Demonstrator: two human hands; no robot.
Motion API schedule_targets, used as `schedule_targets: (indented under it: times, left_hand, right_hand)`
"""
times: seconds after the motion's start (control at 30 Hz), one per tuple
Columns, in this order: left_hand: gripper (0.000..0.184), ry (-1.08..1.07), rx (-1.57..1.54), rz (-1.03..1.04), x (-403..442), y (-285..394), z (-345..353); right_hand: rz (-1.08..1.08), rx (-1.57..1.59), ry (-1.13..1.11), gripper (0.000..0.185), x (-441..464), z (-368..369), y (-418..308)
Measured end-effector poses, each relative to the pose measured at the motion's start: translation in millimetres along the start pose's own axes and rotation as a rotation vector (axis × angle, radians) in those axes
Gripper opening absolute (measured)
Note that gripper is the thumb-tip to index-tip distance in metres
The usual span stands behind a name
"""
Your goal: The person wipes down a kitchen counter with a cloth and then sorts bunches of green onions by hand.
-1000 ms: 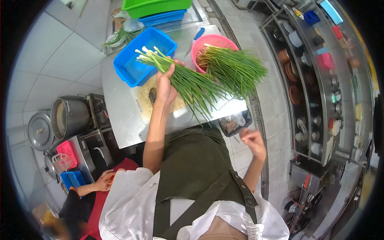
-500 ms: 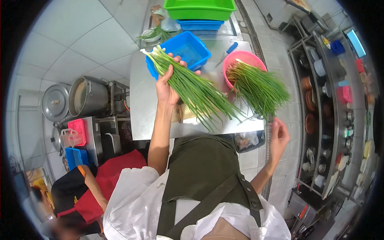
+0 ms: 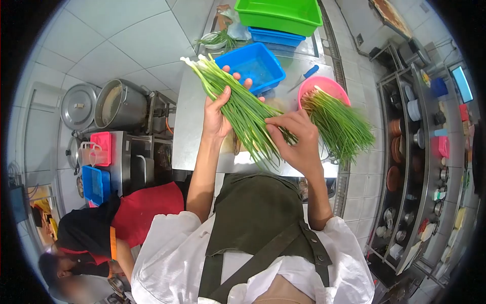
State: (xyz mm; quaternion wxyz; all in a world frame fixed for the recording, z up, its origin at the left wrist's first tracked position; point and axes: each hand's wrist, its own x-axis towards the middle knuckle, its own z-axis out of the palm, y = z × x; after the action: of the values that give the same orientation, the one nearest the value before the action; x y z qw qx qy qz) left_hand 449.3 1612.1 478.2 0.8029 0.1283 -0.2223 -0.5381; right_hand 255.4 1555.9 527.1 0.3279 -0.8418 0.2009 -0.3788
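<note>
My left hand point(image 3: 218, 114) is wrapped round a bunch of green onions point(image 3: 237, 106), holding it over the metal table. Their white ends point to the upper left and the green leaves hang to the lower right. Thumb and forefinger of my right hand point(image 3: 302, 139) pinch at the green leaves near their lower end; the exact leaves gripped are hard to make out. Just right of that hand, a second bunch of green onions point(image 3: 344, 126) rests in a pink bowl point(image 3: 328, 82), leaves spilling over its side. Behind the held bunch is a blue basin point(image 3: 276, 66).
A blue-handled knife point(image 3: 310, 72) lies between the basin and pink bowl on the metal table point(image 3: 192, 147). Green and blue tubs point(image 3: 278, 14) stand at the back. Metal shelves point(image 3: 405, 152) line the right. A person in red and black point(image 3: 147, 207) is at lower left, near large pots point(image 3: 112, 105).
My right hand has come in from the right, beside the table, to the leaves of the held bunch. My left hand still grips the bunch. The view has shifted slightly.
</note>
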Motion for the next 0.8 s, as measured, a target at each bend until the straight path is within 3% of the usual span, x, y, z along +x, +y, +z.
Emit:
schedule_targets:
  times: [0.23, 0.53, 0.6, 0.7, 0.8]
  left_hand:
    - [0.044, 0.044, -0.215, -0.066, 4, -2, -22]
    - [0.057, -0.086, -0.571, -0.199, 7, -14, -40]
    - [0.061, -0.129, -0.703, -0.257, 10, -18, -47]
    - [0.064, -0.155, -0.748, -0.276, 12, -20, -53]
    - [0.066, -0.171, -0.874, -0.287, 13, -24, -63]
  right_hand:
    - [0.196, 0.180, 0.015, 0.011, 2, 6, 3]
    - [0.047, 0.044, -0.026, 0.017, -8, 9, 6]
    - [0.033, 0.036, -0.036, 0.020, -10, 12, 7]
    - [0.211, 0.281, -0.103, 0.032, -10, 7, -7]
    - [0.171, 0.117, -0.032, 0.041, -8, -5, 0]
